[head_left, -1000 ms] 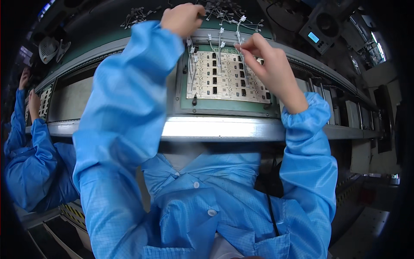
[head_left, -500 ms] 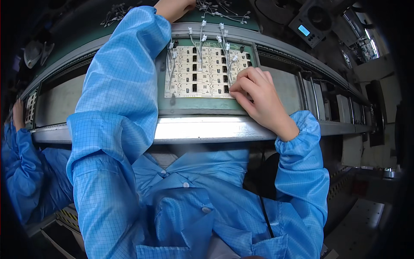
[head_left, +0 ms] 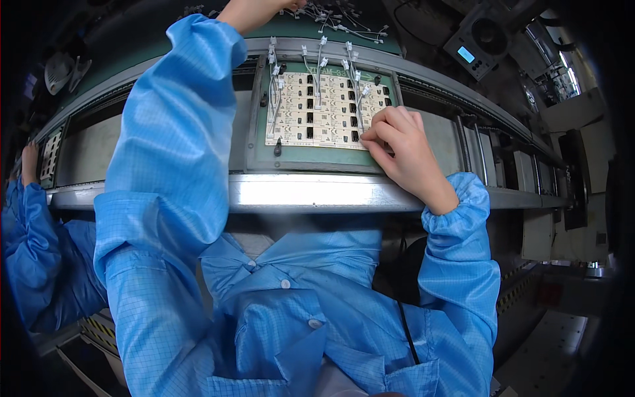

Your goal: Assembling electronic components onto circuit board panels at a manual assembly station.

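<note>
My left hand [head_left: 254,13] reaches across to the far side, next to a pile of thin cables with white plugs [head_left: 347,20]. The picture's top edge cuts off most of its fingers, so its grip is hidden. My right hand [head_left: 400,145] is at the near right corner of a panel of pale circuit boards [head_left: 286,120], with thumb and forefinger pinched together. A grey cable [head_left: 360,112] lying over the panel runs down toward these fingertips; what they pinch is hidden. Several other cables [head_left: 318,83] lie across the panel, their white plugs sticking out past its far edge.
The panel sits in a green carrier [head_left: 324,157] between metal conveyor rails [head_left: 311,192]. At far right stands a device with a lit blue display [head_left: 466,53]. A co-worker's hand [head_left: 30,162] is by another panel at far left.
My left hand has moved slightly left beside the cable pile. The panel sits a little farther right in the picture, with my right hand still pinched at its corner.
</note>
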Demonstrator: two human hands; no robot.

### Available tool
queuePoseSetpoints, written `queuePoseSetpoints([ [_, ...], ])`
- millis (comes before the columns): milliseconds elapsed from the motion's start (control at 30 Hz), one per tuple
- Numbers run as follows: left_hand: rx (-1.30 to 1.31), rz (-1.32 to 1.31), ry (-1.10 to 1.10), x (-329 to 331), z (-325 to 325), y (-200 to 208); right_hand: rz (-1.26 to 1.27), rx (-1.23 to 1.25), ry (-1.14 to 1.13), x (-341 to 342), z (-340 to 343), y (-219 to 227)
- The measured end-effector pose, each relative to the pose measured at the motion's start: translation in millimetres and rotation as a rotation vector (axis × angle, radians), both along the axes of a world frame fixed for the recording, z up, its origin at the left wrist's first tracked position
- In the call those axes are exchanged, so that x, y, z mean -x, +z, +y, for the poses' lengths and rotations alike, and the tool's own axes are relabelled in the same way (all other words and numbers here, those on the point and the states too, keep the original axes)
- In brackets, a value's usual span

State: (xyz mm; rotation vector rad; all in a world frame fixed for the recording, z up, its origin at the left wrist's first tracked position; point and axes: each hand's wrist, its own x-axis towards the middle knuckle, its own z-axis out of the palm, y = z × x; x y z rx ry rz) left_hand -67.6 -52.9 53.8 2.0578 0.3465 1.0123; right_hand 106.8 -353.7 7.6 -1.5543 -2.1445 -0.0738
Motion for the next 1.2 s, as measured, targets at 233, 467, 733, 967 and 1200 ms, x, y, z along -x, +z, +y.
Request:
queuePoseSetpoints([
  [233,-0.504,0.088,0.190,34,-107,-1,-0.105,0.101,0.069,-4,-9,20],
  [467,-0.834,0.299,0.322,41,-176,-34,-0.208,-0.239,-0.429,-102,121,9],
  [733,-0.609,0.464,0.344,34,-169,-52,-0.269,-0.151,-0.523,-125,183,-30],
  [967,-0.400,0.583,0.319,31,-172,-45,0.068,-0.451,-0.205,-129,174,-37],
  [1200,-0.465,0.577,0.373,32,-176,-47,-0.112,-0.229,-0.524,-121,178,-26],
])
